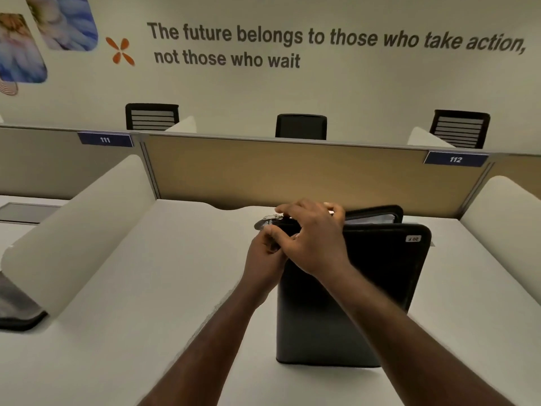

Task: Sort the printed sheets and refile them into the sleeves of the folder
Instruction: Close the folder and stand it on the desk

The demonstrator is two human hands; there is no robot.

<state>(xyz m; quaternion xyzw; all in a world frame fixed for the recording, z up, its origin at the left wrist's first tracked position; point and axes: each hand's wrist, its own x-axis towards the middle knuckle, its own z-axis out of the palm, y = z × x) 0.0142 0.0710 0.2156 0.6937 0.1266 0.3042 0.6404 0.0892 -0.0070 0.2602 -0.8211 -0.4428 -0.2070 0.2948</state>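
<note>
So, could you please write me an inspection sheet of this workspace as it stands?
Surface: white desk, beige partition behind.
Job's things: black zip-around folder lying on desk, cover slightly raised, sleeves visible inside; no loose sheets seen.
Clutter: dark object at left edge, unclear.
Hands: left hand and right hand both grip the folder's far left corner.
Cables: nothing seen.
Surroundings: three black chairs, desk tags 111 and 112, wall slogan.

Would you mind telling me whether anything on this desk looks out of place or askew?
Little stands out. The black folder lies slightly open at its far edge, pages showing inside. Both hands, left hand and right hand, grip its far left corner. Its small white sticker reads upside down from here.
</note>
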